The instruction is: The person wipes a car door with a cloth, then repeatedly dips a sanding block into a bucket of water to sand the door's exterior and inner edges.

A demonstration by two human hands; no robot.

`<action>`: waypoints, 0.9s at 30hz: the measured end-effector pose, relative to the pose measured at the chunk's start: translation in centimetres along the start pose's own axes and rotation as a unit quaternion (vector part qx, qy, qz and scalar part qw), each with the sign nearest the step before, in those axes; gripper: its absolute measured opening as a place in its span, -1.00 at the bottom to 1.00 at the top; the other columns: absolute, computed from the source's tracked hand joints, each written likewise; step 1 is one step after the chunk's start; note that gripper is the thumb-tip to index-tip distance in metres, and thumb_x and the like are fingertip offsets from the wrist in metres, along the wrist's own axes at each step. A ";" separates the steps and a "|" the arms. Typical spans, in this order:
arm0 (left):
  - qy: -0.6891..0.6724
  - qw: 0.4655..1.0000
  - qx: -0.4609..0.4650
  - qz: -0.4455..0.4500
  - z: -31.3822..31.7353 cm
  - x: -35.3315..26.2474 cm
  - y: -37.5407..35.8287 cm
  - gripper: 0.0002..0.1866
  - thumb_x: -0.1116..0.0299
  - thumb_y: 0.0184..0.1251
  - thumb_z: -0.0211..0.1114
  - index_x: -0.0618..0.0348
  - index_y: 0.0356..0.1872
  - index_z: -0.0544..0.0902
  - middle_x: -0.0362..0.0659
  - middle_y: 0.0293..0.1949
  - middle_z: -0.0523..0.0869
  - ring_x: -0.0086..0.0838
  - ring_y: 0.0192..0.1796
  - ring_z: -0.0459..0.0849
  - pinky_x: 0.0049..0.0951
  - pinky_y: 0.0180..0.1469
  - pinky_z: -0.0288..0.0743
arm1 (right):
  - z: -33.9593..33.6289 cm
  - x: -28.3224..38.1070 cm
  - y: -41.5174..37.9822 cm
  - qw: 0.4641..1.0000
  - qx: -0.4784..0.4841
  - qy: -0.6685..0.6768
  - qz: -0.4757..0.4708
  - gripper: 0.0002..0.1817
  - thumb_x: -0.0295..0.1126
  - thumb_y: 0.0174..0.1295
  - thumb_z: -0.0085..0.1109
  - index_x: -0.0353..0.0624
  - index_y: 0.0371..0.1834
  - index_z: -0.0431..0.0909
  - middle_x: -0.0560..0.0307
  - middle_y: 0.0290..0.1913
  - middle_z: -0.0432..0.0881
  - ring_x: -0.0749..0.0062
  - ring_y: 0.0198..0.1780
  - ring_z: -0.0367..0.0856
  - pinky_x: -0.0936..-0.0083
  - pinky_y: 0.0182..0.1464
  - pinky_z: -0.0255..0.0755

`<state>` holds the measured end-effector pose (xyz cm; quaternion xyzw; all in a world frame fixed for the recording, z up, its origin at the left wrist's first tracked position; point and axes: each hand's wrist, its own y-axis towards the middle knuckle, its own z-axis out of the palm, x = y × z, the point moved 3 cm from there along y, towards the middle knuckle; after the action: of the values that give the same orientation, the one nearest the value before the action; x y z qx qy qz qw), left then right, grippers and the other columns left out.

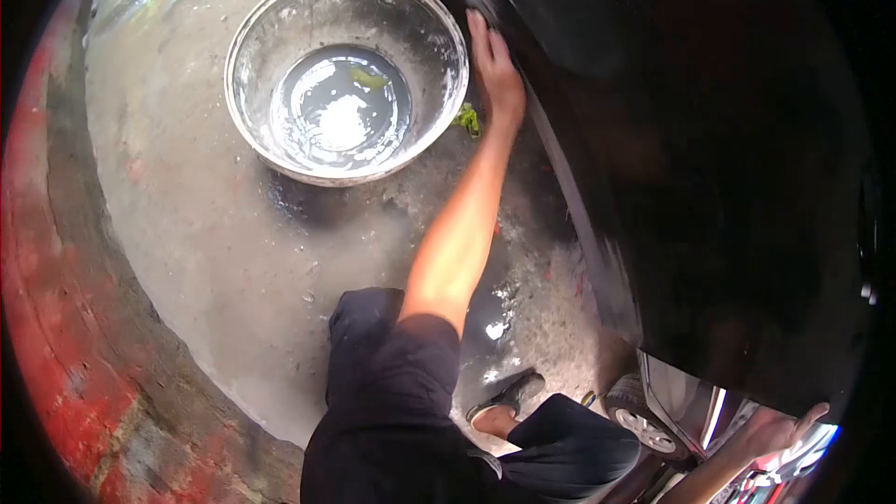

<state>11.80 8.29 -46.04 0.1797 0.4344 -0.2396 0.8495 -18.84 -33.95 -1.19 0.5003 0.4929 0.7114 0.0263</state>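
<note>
My left hand [497,75] reaches up along the edge of a large glossy black panel [709,159], fingers stretched out and laid against it. At lower right, my right hand [782,430] is by the panel's lower edge, thumb extended; its other fingers show only in part. Left of my left hand is a wide metal basin [252,121] holding some water [341,117]. A yellow-green piece [367,79] lies in that water. Close to my left wrist, a small bright green scrap [468,119] lies beside the basin.
Wet grey concrete floor [224,252] spreads around the basin. A red-stained curb or ledge [93,383] curves along the left. At lower right stand a car wheel [644,429] and part of a vehicle. My leg and shoe [504,397] show below.
</note>
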 end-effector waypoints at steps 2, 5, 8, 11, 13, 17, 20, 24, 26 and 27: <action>0.013 1.000 0.001 0.003 0.0 -0.8 -1.9 -0.43 0.28 0.74 -0.07 0.44 0.59 0.25 0.10 0.68 0.18 -0.21 0.72 0.09 -0.33 0.69 -0.09 | 0.5 0.3 -1.3 0.998 -0.033 -0.040 -0.034 -0.28 0.03 0.54 0.17 -0.49 0.42 0.45 -0.27 0.52 0.44 -0.05 0.49 0.43 0.00 0.60 0.22; 0.012 1.000 0.002 0.010 -0.9 -4.4 2.2 -0.41 0.24 0.75 -0.11 0.44 0.59 0.23 0.14 0.68 0.15 -0.16 0.73 0.05 -0.30 0.71 -0.14 | 1.9 1.2 -1.5 1.000 -0.018 0.010 0.015 -0.29 0.03 0.54 0.17 -0.49 0.40 0.47 -0.25 0.50 0.47 -0.05 0.48 0.45 -0.05 0.59 0.23; 0.029 1.000 -0.005 0.002 -0.4 -1.7 6.5 -0.40 0.21 0.75 -0.13 0.45 0.59 0.22 0.16 0.68 0.14 -0.14 0.73 0.06 -0.32 0.71 -0.14 | 4.5 2.1 -3.3 0.998 -0.059 -0.005 0.016 -0.33 -0.02 0.55 0.17 -0.51 0.36 0.50 -0.26 0.47 0.51 -0.03 0.44 0.49 -0.03 0.57 0.28; -0.004 0.999 -0.009 0.039 0.5 -0.3 1.4 -0.41 0.26 0.75 -0.09 0.45 0.61 0.18 0.17 0.67 0.14 -0.14 0.73 0.05 -0.35 0.70 -0.10 | 7.0 3.1 -6.0 0.990 -0.080 -0.114 -0.031 -0.37 -0.06 0.58 0.14 -0.54 0.32 0.52 -0.28 0.46 0.51 -0.02 0.42 0.51 0.00 0.55 0.32; 0.057 0.997 0.051 -0.002 -0.2 -3.8 -8.2 -0.42 0.32 0.75 -0.11 0.38 0.64 0.12 0.13 0.71 0.02 -0.16 0.75 -0.05 -0.30 0.72 -0.17 | 4.6 2.2 -4.0 0.992 -0.064 -0.106 -0.028 -0.38 -0.08 0.58 0.14 -0.56 0.31 0.52 -0.29 0.45 0.52 -0.02 0.42 0.51 0.02 0.55 0.32; 0.089 0.985 0.131 -0.066 -1.0 -6.7 -18.8 -0.36 0.36 0.71 -0.05 0.29 0.69 0.04 0.11 0.73 -0.05 -0.03 0.76 -0.16 -0.06 0.72 -0.25 | 4.8 2.6 -4.2 0.998 -0.041 -0.037 -0.004 -0.35 -0.06 0.60 0.10 -0.60 0.31 0.51 -0.31 0.42 0.54 -0.04 0.40 0.52 0.04 0.57 0.29; 0.058 0.992 0.107 -0.023 -1.0 -4.5 -9.7 -0.36 0.26 0.74 -0.10 0.32 0.68 0.04 0.13 0.73 -0.07 -0.07 0.76 -0.16 -0.12 0.73 -0.25 | 3.6 2.1 -3.0 1.000 -0.007 -0.005 0.017 -0.31 -0.01 0.62 0.03 -0.61 0.32 0.49 -0.31 0.43 0.54 -0.03 0.40 0.52 0.08 0.60 0.23; -0.005 0.996 0.085 0.013 -1.2 -6.0 -2.1 -0.35 0.22 0.75 -0.10 0.49 0.62 0.08 0.23 0.70 -0.08 -0.07 0.75 -0.14 -0.26 0.74 -0.24 | 4.6 2.7 -3.6 0.996 0.039 -0.066 -0.045 -0.37 -0.07 0.68 -0.07 -0.58 0.34 0.49 -0.25 0.34 0.61 0.07 0.32 0.58 0.17 0.46 0.45; -0.004 0.997 0.082 -0.004 -1.8 -10.7 -8.8 -0.35 0.25 0.75 -0.10 0.47 0.64 0.02 0.23 0.71 -0.10 -0.03 0.75 -0.17 -0.20 0.74 -0.25 | 6.3 3.8 -5.5 0.993 0.015 -0.105 -0.041 -0.38 -0.08 0.68 -0.08 -0.57 0.34 0.49 -0.24 0.32 0.62 0.08 0.28 0.61 0.21 0.41 0.53; 0.000 0.993 0.092 -0.068 -0.2 -7.2 -13.8 -0.34 0.29 0.76 -0.12 0.44 0.66 -0.06 0.21 0.72 -0.14 0.00 0.75 -0.21 -0.14 0.74 -0.27 | 6.5 3.2 -5.3 0.997 0.035 -0.067 -0.019 -0.38 -0.08 0.67 -0.05 -0.52 0.41 0.43 -0.23 0.38 0.57 0.02 0.33 0.58 0.12 0.47 0.46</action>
<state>0.26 -1.11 -41.60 0.2269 0.4222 -0.3357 0.8109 -18.06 -25.19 -2.73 0.5384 0.5238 0.6578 0.0553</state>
